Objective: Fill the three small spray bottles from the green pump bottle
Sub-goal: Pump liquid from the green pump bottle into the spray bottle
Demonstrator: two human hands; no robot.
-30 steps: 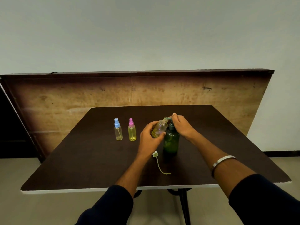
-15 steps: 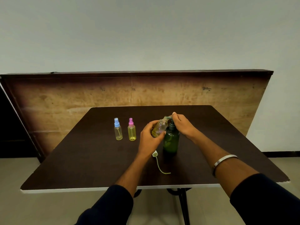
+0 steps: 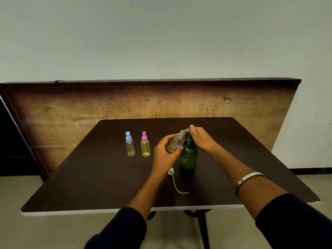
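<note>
Unchanged since the earlier frame: left hand point(image 3: 164, 155) still grips the open spray bottle point(image 3: 176, 143), tilted, its mouth at the green pump bottle point(image 3: 188, 156) spout. Right hand point(image 3: 202, 140) fingers curl over the pump head. Blue-capped bottle point(image 3: 130, 144), pink-capped bottle point(image 3: 145, 147) upright, left. Loose sprayer cap point(image 3: 171, 171) on table point(image 3: 89, 177).

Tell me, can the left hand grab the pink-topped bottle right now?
Probably not yet. The left hand already grips the open small bottle at the green pump bottle. The pink-topped bottle stands close beside it with nothing between, so once free, it likely could.
</note>
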